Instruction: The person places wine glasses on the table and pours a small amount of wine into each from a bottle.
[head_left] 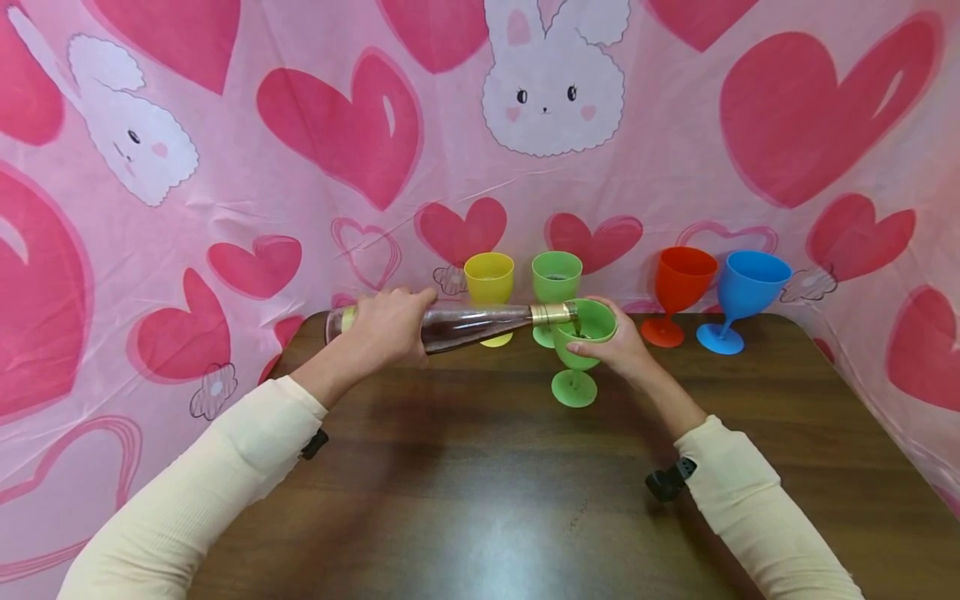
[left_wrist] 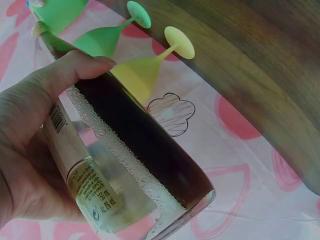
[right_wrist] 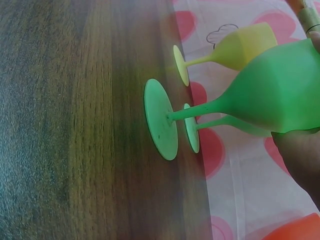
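Note:
My left hand [head_left: 390, 325] grips a glass bottle [head_left: 480, 327] around its body. The bottle lies nearly level, its gold-banded neck over the rim of a green goblet [head_left: 576, 354]. In the left wrist view, dark liquid [left_wrist: 135, 130] with froth fills part of the bottle, beside a printed label [left_wrist: 92, 190]. My right hand [head_left: 622, 346] holds that goblet by its bowl, thumb on the near side. A little dark liquid shows at the bottle's mouth and inside the goblet. Whether the goblet's foot touches the table cannot be told.
A yellow goblet [head_left: 489, 279] and a second green goblet [head_left: 557, 275] stand behind the bottle. Farther right are a red goblet [head_left: 684, 275] and a blue goblet [head_left: 752, 283]. They stand along the back of the wooden table [head_left: 480, 500], before a pink heart-patterned cloth [head_left: 465, 167].

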